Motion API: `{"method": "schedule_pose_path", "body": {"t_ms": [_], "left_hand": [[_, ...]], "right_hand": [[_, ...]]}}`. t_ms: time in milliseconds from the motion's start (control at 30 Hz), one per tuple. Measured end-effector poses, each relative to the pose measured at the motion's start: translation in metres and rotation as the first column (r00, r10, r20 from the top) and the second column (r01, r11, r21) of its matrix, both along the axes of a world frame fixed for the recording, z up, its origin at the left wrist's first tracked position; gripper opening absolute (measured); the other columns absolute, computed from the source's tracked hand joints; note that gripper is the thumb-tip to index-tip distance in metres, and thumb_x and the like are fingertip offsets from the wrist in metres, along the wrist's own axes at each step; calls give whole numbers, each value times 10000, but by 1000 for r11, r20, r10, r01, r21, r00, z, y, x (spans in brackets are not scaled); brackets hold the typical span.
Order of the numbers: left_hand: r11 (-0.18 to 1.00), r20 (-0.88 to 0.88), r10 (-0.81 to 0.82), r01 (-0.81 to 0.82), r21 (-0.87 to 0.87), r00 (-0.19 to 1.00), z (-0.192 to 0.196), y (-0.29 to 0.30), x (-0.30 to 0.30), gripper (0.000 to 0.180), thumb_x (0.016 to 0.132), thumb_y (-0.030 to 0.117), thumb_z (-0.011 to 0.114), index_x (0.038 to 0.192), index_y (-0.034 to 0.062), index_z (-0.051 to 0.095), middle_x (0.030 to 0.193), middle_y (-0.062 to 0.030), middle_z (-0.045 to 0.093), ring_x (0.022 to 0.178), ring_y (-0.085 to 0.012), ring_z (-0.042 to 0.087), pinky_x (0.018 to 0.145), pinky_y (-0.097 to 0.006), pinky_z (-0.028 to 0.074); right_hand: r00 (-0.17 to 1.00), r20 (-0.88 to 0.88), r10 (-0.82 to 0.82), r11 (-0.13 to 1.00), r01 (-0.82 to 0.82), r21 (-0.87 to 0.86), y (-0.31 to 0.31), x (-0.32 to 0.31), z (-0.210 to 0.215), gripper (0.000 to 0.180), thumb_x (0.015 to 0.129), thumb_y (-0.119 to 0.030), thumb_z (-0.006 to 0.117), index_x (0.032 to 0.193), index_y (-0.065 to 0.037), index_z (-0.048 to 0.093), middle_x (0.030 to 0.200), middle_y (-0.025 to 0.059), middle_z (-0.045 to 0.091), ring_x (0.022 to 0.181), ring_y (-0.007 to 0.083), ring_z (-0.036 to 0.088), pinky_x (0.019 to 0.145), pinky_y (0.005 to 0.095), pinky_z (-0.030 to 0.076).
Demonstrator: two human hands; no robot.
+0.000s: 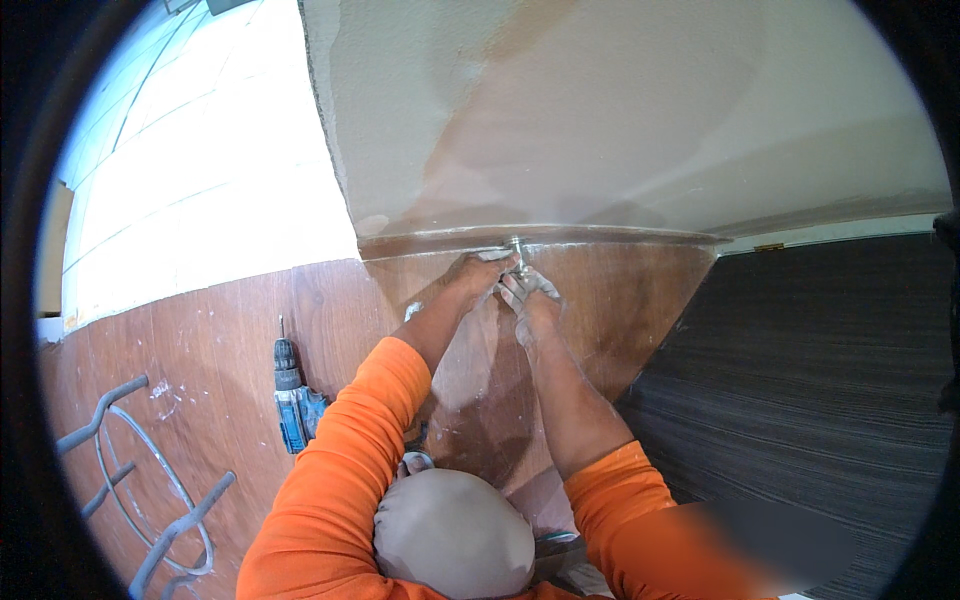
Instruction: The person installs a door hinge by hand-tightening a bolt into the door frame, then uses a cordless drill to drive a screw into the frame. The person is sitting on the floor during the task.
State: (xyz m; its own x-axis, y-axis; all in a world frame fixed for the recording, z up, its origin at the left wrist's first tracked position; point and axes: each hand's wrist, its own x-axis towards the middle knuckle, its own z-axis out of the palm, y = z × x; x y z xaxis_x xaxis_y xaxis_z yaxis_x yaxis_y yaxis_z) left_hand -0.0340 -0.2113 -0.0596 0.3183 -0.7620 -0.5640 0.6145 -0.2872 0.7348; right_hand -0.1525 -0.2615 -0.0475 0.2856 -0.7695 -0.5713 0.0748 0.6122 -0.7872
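At the foot of the wall, my two hands meet by the brown skirting strip (600, 237). My right hand (530, 290), its fingers dusted white, is closed round the lower end of a slim pale piece (517, 246) that points at the strip. My left hand (485, 265) is beside it, whitened fingers drawn together near the piece's tip. What lies between the left fingertips is too small to make out. Something thin and see-through seems to hang by the right hand. Both forearms reach forward in orange sleeves.
A blue and black cordless drill (290, 395) with a bit lies on the wood-look floor (200, 350) at left. Nearer left is a grey tubular frame (180, 525) with a looped cable. A dark panel (800, 370) stands right. My grey-clad knee (455, 535) is below.
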Motion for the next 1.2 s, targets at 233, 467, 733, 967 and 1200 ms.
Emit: {"method": "schedule_pose_path", "body": {"t_ms": [233, 467, 733, 967, 1200], "left_hand": [[999, -49, -8, 6, -41, 999, -3, 1, -1, 380, 897, 309, 740, 1111, -1, 685, 1034, -111, 700, 902, -202, 642, 800, -336, 510], [1000, -28, -18, 18, 0, 999, -4, -1, -1, 367, 897, 304, 742, 1099, 3, 689, 996, -88, 700, 847, -188, 629, 749, -353, 511], [999, -40, 13, -14, -30, 999, 3, 1, -1, 416, 887, 304, 754, 1137, -19, 673, 1044, -108, 697, 902, -204, 631, 778, -360, 509], [999, -16, 45, -45, -8, 999, 6, 2, -2, 423, 890, 292, 753, 1149, -30, 665, 1055, -114, 698, 947, -210, 641, 810, -365, 512], [999, -100, 1, -5, -35, 995, -5, 0, 0, 460, 898, 296, 742, 1197, -40, 644, 1146, -141, 679, 1008, -244, 643, 851, -373, 514]], "right_hand": [[997, -48, 63, 998, -62, 21, 3, 0, 2, 215, 1024, -80, 464, 1180, 33, 559, 1074, 155, 660, 927, 259, 690, 795, 373, 618], [988, -60, 139, 990, -140, -13, -2, 3, -2, 218, 1020, -127, 486, 1150, 12, 592, 1029, 146, 676, 919, 250, 697, 765, 385, 618], [989, -19, 149, 982, -146, 124, -10, -5, -19, 238, 1017, -167, 500, 1161, 2, 586, 1051, 151, 676, 898, 279, 686, 745, 406, 610], [985, -62, 160, 987, -158, 39, -12, 0, -26, 280, 1032, -167, 386, 1165, 5, 562, 1079, 187, 663, 947, 328, 687, 783, 475, 604], [975, -30, 220, 957, -210, 200, -16, -6, -27, 271, 1021, -144, 400, 1188, 12, 547, 1039, 161, 660, 910, 313, 676, 755, 456, 614]]}}
